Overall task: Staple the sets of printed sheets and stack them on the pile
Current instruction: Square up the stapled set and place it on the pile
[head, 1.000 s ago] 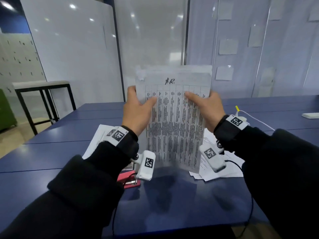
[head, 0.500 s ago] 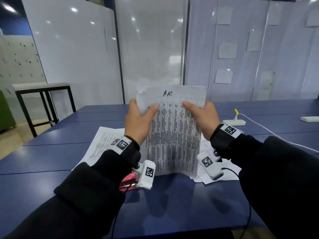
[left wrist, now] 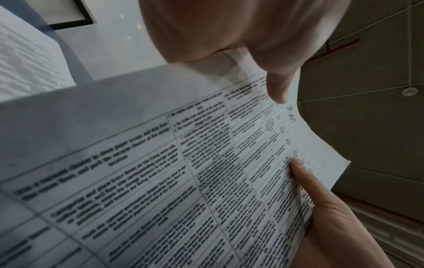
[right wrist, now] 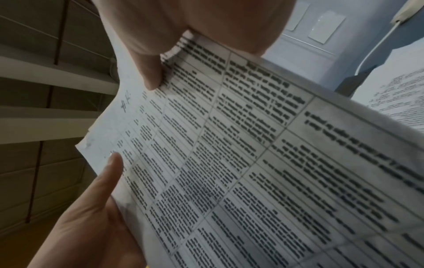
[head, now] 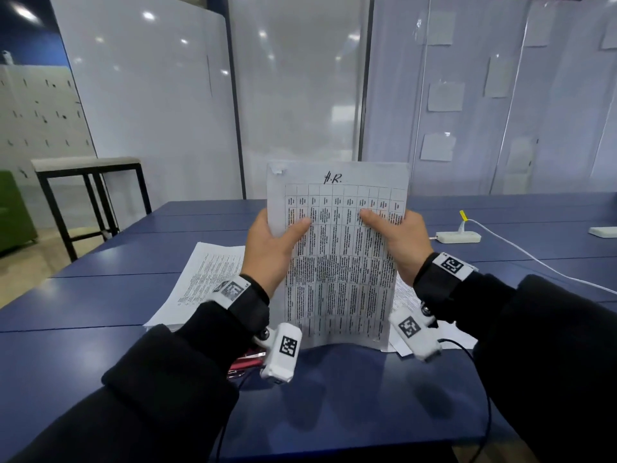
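Blue table [head: 100, 295]: left hand [head: 270, 248] and right hand [head: 404, 242] are gripping the printed set [head: 337, 262] upright, edge seemingly tapping down. Sheets risk skewing before reaching the red stapler [head: 245, 362].

head view forward-down, wrist views close, sharing sheets [head: 337, 262]

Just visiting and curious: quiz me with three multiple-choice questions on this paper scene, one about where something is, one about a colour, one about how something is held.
1. Where is the stapler?
A. on the table under the left wrist
B. on the stool
C. in the right hand

2. What colour is the table?
A. white
B. blue
C. green

3. How is the set of sheets held?
A. flat on the table
B. upright in both hands
C. rolled up

Answers: 1 A, red body peeks out there; 2 B, blue top; 3 B, left hand and right hand grip its edges.
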The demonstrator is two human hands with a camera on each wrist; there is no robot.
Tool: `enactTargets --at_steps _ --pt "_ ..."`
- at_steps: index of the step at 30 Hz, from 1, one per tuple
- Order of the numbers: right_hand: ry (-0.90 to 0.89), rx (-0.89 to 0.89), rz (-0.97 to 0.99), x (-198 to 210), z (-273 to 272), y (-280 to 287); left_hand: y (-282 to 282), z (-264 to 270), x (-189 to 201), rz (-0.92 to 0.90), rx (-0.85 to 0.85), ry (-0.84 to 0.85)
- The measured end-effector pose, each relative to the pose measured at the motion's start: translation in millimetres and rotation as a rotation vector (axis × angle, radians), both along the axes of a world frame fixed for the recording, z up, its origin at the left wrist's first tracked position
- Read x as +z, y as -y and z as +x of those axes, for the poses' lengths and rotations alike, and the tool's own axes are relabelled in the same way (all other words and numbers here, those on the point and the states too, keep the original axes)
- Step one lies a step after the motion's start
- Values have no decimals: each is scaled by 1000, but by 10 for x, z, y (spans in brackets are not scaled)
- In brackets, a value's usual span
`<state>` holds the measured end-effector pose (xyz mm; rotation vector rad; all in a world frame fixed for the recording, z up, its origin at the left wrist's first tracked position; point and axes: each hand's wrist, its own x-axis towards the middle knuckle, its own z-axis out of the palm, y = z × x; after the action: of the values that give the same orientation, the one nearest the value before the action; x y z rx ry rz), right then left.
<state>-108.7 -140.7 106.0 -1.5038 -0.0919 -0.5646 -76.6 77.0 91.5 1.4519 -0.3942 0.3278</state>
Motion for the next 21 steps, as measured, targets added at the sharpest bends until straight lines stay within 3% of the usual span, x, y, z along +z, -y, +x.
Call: enactTargets --at_steps 4,10,21 --pt "32 20 4 103 -3 23 -11 58 82 -25 -16 13" --pt "-68 53 -17 -197 -42 8 -29 -18 -318 75 -25 -47" --pt "-47 70 37 -133 -83 3 -111 32 -163 41 -76 -31"
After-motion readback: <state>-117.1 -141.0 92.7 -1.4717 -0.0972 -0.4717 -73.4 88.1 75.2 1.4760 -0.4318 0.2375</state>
